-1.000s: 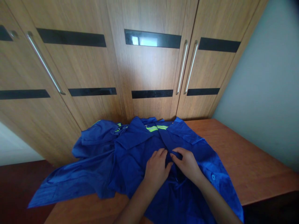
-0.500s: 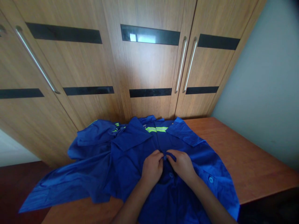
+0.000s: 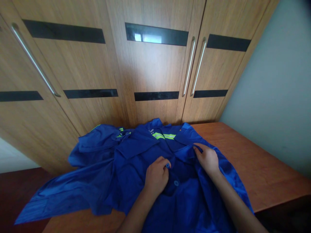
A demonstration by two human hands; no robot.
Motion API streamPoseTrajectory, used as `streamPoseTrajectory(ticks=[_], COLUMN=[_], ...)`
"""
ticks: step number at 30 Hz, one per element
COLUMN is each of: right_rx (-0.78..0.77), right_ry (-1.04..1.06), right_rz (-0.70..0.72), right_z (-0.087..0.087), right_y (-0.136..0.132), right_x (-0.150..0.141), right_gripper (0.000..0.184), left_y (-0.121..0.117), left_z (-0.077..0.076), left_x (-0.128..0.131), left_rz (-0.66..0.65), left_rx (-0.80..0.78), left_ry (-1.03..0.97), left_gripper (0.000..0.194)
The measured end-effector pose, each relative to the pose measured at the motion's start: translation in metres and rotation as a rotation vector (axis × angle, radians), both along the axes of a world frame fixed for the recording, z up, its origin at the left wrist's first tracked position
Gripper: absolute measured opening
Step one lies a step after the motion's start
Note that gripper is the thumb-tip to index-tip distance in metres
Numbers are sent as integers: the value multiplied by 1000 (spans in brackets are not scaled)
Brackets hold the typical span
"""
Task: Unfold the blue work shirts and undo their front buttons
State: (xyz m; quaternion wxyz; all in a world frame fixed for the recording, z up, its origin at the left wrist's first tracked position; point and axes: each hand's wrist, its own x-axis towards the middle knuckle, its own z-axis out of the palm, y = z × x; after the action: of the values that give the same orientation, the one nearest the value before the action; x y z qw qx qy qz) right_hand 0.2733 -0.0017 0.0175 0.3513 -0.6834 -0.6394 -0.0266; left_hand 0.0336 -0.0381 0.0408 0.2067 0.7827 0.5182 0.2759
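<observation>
A blue work jacket with a collar and a yellow-green reflective strip lies spread out, front side up. Its upper front is parted in a V. My left hand pinches the edge of the left front panel, where a button shows at the fingertips. Farther right, my right hand is closed on the edge of the right front panel and holds it lifted and folded back. Another button shows on the front between the hands, a little lower. One sleeve stretches out to the left.
The jacket rests on a reddish-brown wooden table. Behind it stands a wooden wardrobe with metal handles and dark strips. A pale wall rises at the right.
My right hand has moved right and up, away from my left hand, pulling the right front panel with it. The front has parted between them. My left hand stays nearly in place.
</observation>
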Motion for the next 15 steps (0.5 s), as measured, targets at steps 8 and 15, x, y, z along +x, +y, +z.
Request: streamPoseTrajectory(ticks=[8,15], right_rx=[53,-95], right_ry=[-285,-284], right_rz=[317,447], right_z=[13,13], right_y=[-9,-14], right_x=[-41,-68], right_gripper=[36,22], left_y=[0,1], left_z=[-8,-8], left_x=[4,5], left_rz=[-34,-18], left_rx=[-2,7], left_ry=[74,93], left_gripper=[21,18])
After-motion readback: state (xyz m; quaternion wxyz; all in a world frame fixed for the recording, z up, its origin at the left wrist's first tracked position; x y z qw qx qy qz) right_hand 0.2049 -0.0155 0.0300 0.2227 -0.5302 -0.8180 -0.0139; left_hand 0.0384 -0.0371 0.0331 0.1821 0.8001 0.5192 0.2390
